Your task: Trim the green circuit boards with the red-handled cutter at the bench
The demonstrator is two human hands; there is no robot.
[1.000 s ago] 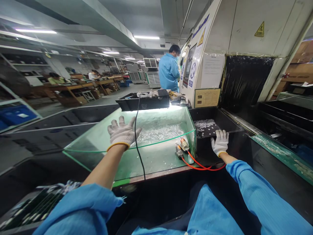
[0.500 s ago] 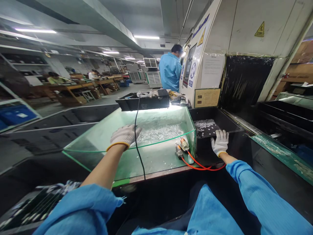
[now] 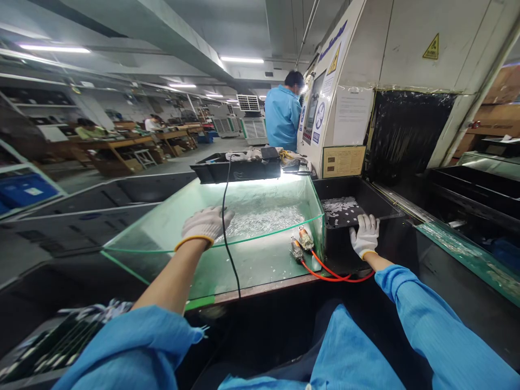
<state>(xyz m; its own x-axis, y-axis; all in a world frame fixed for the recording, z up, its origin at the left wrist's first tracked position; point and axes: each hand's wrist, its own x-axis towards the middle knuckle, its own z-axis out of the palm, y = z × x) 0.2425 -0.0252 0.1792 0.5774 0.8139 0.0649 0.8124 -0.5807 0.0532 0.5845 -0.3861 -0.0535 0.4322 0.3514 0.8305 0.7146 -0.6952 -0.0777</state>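
Note:
My left hand, in a white knit glove with a yellow cuff, reaches over the front edge of a clear glass box. Its fingers stretch forward, and a black cable hangs across their tips. Inside the box lies a heap of small shiny clear pieces. My right hand, gloved alike, rests on the front rim of a black bin with its fingers spread. Small pale flat pieces lie in that bin. Between my hands, two wrapped nozzles on red-orange hoses stand at the box's front right corner.
A black tray full of items sits on the box's back edge. Behind it a person in blue stands at a large machine. Grey bins line the left. A green glass strip lies at the right.
The whole view has shifted very slightly. Both hands keep their places on the box and the bin.

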